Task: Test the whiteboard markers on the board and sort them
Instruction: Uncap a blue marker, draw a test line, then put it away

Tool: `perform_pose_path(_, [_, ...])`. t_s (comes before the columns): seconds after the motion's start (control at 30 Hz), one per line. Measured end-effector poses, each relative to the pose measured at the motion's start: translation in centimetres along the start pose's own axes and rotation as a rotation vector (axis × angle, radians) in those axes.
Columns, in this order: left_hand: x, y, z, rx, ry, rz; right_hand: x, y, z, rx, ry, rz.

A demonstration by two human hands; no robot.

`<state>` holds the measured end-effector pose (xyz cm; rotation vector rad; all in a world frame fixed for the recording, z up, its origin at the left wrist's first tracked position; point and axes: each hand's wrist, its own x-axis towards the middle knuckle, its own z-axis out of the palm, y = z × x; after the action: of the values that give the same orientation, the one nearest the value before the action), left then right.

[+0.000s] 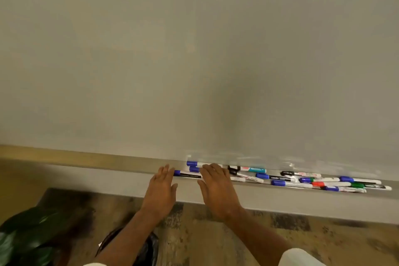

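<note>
Whiteboard markers [280,178] lie jumbled in the metal tray [237,192] along the bottom edge of the whiteboard [194,60], mostly blue-capped, with black, green and red caps among them toward the right. Both hands reach to the tray's left part with fingers spread flat: the left hand [160,190] rests beside a blue-capped marker [186,174], while the right hand [216,185] covers several barrels, gripping none. A dark bin [149,248] stands on the floor below.

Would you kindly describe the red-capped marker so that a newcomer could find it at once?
Follow the tray under the whiteboard to the marker pile right of both hands. Among the blue, green and black caps there, the red-capped marker lies near the front, the only red cap in view.
</note>
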<state>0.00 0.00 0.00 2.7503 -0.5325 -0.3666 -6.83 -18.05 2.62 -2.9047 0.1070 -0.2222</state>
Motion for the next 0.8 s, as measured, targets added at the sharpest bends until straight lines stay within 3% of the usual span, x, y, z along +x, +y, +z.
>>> perform_pose_path(0.23, [2.9, -2.3, 2.6, -0.046, -0.075, -0.007, 3.4, -2.0, 4.0, 0.137, -0.167, -0.017])
perform_pose_path(0.8, [5.6, -4.6, 5.6, -0.223, -0.022, -0.027, 8.1, -3.3, 10.0, 0.073, -0.387, 0.000])
